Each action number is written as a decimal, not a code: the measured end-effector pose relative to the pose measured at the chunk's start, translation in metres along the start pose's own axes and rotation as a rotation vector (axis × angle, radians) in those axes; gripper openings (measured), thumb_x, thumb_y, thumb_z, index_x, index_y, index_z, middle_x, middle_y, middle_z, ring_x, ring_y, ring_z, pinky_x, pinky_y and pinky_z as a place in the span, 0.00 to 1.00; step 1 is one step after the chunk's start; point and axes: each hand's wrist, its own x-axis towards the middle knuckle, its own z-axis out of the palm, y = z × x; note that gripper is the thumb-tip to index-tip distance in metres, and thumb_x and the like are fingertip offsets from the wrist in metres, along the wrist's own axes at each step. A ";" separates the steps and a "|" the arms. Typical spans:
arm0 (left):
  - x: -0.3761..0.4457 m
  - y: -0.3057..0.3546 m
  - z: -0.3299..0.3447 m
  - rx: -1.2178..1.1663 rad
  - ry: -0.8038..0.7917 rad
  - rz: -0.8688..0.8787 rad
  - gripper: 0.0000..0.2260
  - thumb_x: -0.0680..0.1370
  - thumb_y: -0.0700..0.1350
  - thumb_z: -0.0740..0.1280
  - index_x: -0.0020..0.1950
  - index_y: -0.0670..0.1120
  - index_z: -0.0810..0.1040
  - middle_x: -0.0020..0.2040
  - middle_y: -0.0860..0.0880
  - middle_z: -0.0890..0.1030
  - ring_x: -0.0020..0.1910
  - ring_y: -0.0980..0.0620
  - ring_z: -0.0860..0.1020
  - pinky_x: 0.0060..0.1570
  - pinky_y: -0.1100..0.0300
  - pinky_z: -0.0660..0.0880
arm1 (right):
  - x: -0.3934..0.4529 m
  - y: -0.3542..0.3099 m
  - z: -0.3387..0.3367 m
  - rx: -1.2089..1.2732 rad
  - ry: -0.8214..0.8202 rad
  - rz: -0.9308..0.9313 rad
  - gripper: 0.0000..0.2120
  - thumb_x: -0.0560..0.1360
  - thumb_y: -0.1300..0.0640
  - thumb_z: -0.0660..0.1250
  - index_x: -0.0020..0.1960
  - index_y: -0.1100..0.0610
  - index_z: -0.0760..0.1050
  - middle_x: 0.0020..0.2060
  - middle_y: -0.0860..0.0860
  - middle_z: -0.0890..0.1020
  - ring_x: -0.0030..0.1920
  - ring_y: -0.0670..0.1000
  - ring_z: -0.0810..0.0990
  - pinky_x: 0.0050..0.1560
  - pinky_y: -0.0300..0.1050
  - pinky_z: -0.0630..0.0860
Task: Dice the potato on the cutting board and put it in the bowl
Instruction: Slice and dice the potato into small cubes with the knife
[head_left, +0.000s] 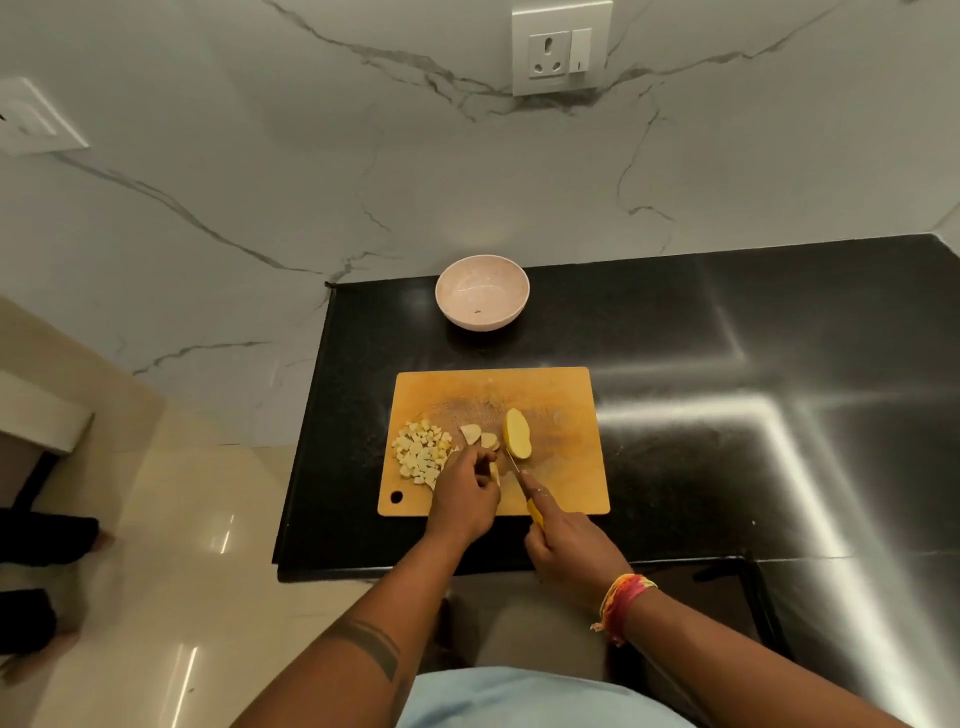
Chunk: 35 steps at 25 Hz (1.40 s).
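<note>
A wooden cutting board (561, 395) lies on the black counter. A pile of diced potato (420, 453) sits at its left side. Two potato slices (479, 436) lie in the middle, and a larger potato half (518, 434) rests cut side up to their right. My left hand (465, 491) holds a small potato piece (494, 472) against the board. My right hand (569, 553) grips a yellow-handled knife (523, 491), its blade pointing toward the piece, just right of my left fingers. A pale pink bowl (483, 299) stands beyond the board; apart from a small dark speck it holds nothing.
The black counter (727, 415) stretches to the right of the board, with a marble wall behind carrying a socket (561, 49). The counter's left edge drops to a tiled floor (182, 545).
</note>
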 end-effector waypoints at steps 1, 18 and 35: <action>-0.003 0.001 0.002 0.026 0.012 -0.013 0.15 0.76 0.37 0.70 0.59 0.52 0.78 0.56 0.53 0.78 0.47 0.58 0.78 0.44 0.66 0.73 | -0.002 0.003 -0.001 -0.003 -0.010 -0.005 0.35 0.81 0.53 0.56 0.82 0.41 0.43 0.36 0.52 0.80 0.35 0.54 0.79 0.40 0.58 0.78; 0.021 -0.027 -0.009 0.305 -0.094 0.306 0.18 0.81 0.42 0.65 0.71 0.47 0.74 0.68 0.48 0.69 0.67 0.47 0.71 0.67 0.55 0.69 | -0.003 -0.034 0.042 -0.055 0.131 0.174 0.35 0.80 0.53 0.56 0.83 0.44 0.45 0.34 0.53 0.78 0.32 0.54 0.76 0.35 0.54 0.73; 0.013 -0.026 -0.003 0.294 -0.031 0.247 0.18 0.80 0.40 0.68 0.70 0.47 0.77 0.63 0.50 0.72 0.62 0.49 0.75 0.64 0.55 0.74 | -0.001 -0.026 0.049 -0.142 0.109 0.119 0.36 0.80 0.53 0.57 0.83 0.46 0.42 0.35 0.53 0.78 0.33 0.56 0.77 0.36 0.55 0.75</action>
